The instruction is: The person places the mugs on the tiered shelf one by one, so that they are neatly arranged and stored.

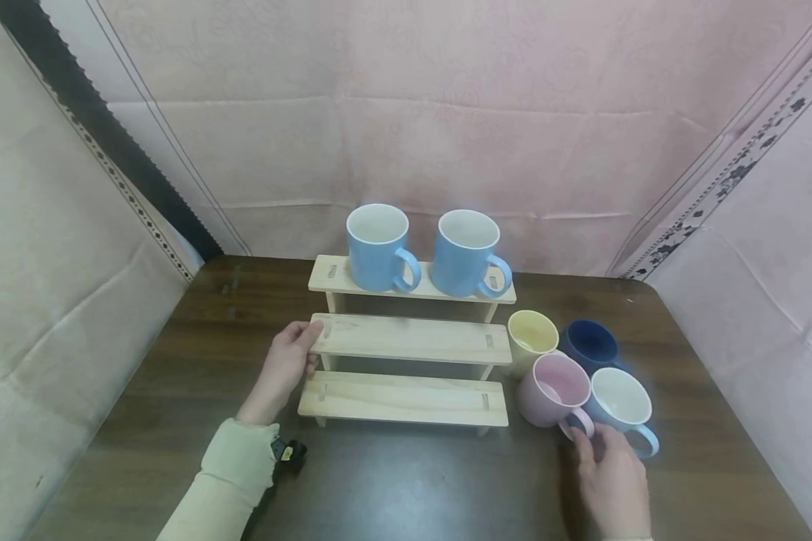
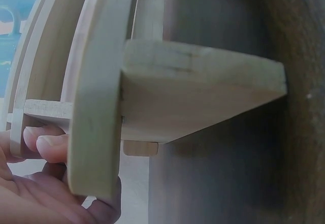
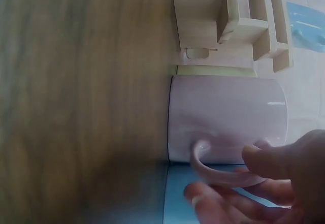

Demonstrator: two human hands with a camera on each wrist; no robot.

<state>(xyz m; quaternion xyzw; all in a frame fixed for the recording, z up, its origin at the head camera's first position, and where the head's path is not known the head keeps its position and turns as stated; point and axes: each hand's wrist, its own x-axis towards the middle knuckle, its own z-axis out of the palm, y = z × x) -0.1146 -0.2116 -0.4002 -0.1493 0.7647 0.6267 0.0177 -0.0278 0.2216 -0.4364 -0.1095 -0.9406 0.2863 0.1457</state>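
Observation:
At its left end, a three-tier wooden shelf has its middle board gripped by my left hand; in the left wrist view the fingers curl around that board's end. My right hand is at the pink mug on the table, thumb and fingers around its handle. A light blue mug with a white inside stands beside the pink one, behind my fingers. Just past these are a yellow mug and a dark blue mug.
Two light blue mugs stand upright on the top tier, handles toward the right. The yellow mug is close against the shelf's right end. Pale cloth hangs behind and at both sides of the dark wooden table.

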